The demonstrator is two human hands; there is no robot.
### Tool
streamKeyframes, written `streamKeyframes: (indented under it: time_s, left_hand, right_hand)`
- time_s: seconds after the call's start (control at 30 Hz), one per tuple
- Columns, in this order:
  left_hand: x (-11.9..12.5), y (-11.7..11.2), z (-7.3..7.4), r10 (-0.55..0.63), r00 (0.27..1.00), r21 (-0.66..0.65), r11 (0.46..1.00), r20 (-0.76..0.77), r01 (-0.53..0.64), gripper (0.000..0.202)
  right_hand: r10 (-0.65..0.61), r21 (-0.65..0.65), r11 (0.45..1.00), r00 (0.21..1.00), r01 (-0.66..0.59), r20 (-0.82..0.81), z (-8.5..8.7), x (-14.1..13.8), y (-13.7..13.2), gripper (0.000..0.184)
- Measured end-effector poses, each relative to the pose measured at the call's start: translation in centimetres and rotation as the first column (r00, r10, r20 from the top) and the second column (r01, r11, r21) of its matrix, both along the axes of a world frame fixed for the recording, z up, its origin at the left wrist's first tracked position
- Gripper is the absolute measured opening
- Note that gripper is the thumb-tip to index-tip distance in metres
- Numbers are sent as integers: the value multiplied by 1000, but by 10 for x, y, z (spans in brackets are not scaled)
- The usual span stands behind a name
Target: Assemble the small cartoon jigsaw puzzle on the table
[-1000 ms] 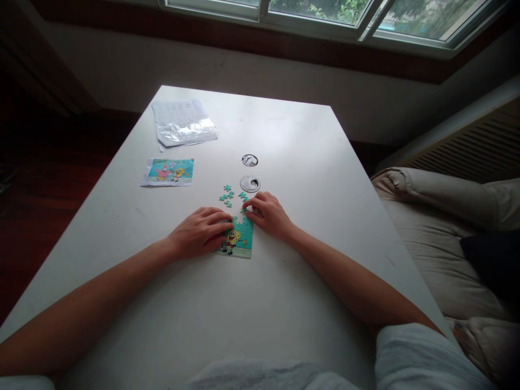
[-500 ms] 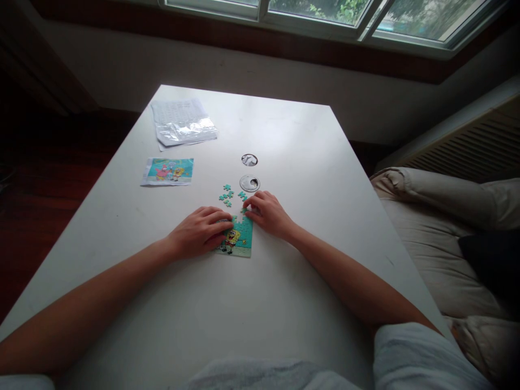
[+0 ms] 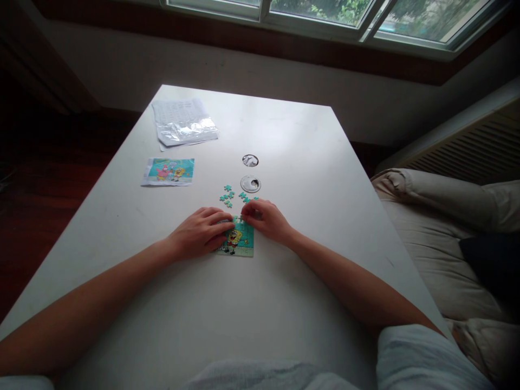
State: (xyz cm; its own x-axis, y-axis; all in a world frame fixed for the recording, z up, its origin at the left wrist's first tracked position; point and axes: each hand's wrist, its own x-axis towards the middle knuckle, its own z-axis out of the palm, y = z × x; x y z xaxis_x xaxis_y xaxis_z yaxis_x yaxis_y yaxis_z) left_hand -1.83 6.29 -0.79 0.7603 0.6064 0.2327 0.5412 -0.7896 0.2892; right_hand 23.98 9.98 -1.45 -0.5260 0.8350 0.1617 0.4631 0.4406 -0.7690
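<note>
Fingers [image 3: 245, 218] of the right hand [image 3: 266, 219], pinched shut, have slid from the loose teal puzzle pieces [image 3: 227, 197] to the far edge of the small teal cartoon jigsaw [image 3: 242, 244] mid-tabletop [image 3: 284, 303]. The left hand [image 3: 199, 234] stays flat on it, fingers relaxed.

One head-worn camera looks forward and down across the table [image 3: 284, 135], near, toward the window [image 3: 325, 13].

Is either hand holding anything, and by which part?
The left hand lies flat on the left side of the puzzle, pressing, not gripping. The right hand has fingertips at its top edge; whether they pinch anything cannot be told.
</note>
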Motion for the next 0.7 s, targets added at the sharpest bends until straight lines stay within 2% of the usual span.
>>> streamKeyframes:
  time_s: [0.13, 0.33, 0.57, 0.7]
  left_hand:
    - [0, 0, 2, -1, 1000, -2, 1000, -2, 1, 32]
    - [0, 0, 2, -4, 1000, 0, 1000, 15, 4, 31]
    - [-3, 1, 0, 42, 999, 25, 999, -22, -41, 27]
    - [-3, 1, 2, 41, 999, 31, 999, -20, -40, 27]
  right_hand:
    - [-21, 42, 999, 1000, 21, 0, -1, 0, 0, 8]
    - [-175, 100, 980, 984, 170, 44, -3, 9, 8, 8]
    - [-194, 221, 962, 971, 160, 140, -5, 13, 12, 11]
    - [-199, 232, 960, 968, 160, 156, -7, 15, 12, 11]
